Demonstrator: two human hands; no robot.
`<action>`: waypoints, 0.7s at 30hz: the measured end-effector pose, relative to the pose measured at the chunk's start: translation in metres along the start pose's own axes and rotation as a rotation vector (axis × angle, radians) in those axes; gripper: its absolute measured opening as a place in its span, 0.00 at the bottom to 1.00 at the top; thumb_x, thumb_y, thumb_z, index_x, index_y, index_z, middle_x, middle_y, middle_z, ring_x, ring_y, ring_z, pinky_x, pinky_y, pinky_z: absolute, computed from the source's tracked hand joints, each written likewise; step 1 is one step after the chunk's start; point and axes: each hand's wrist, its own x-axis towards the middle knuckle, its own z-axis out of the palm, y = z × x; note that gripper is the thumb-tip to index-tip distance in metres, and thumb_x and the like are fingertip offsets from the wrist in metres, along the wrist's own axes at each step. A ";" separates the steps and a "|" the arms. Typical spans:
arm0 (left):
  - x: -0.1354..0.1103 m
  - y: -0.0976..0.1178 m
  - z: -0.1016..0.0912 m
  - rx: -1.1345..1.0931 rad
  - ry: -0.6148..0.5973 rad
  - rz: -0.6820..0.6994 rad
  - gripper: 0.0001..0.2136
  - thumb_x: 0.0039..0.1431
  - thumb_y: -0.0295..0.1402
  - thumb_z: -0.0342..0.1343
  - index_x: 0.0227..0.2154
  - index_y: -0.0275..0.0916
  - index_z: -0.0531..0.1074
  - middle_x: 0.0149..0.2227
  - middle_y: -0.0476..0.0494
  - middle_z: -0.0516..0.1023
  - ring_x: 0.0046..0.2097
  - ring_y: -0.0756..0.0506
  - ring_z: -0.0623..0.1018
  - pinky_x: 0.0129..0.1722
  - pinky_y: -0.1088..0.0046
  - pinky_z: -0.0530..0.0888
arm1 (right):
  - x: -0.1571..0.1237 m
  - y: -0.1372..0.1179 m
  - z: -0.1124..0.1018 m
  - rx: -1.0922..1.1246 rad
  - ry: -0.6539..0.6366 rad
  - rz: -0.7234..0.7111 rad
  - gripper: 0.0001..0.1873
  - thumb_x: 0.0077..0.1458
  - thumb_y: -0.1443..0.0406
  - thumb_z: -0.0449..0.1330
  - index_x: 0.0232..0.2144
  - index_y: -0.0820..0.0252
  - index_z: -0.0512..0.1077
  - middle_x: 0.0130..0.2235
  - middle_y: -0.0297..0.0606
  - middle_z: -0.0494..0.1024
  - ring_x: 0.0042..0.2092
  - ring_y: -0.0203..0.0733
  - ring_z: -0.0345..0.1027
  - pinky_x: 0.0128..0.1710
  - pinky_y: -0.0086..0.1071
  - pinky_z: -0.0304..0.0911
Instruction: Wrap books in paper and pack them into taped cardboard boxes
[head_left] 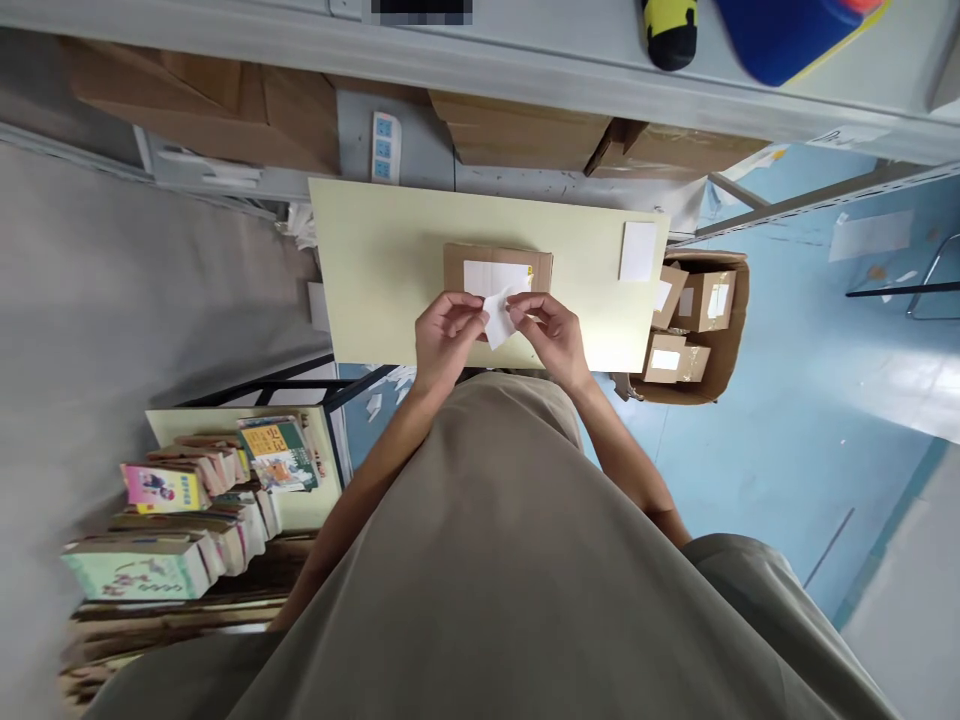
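Observation:
My left hand (444, 335) and my right hand (553, 333) meet over the near edge of a pale yellow table (375, 260). Both pinch a small white piece of paper (496, 318) between their fingertips, one hand on each side. Just behind the paper lies a flat brown cardboard parcel (457, 270) with a white label (495, 276) stuck on its top. The paper hangs in front of the parcel's near edge.
A loose white slip (638, 250) lies at the table's right end. A big open carton (729, 340) on the blue floor at the right holds several small labelled boxes. Stacks of books (187, 510) sit at the lower left. Brown cartons (225, 105) stand behind the table under a grey shelf.

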 end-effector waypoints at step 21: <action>-0.003 -0.006 -0.018 -0.519 0.096 -0.045 0.17 0.59 0.46 0.74 0.37 0.44 0.74 0.44 0.45 0.86 0.58 0.35 0.87 0.53 0.63 0.84 | -0.006 0.038 -0.043 0.004 0.040 0.027 0.22 0.64 0.42 0.71 0.38 0.53 0.80 0.39 0.35 0.82 0.39 0.40 0.75 0.43 0.40 0.75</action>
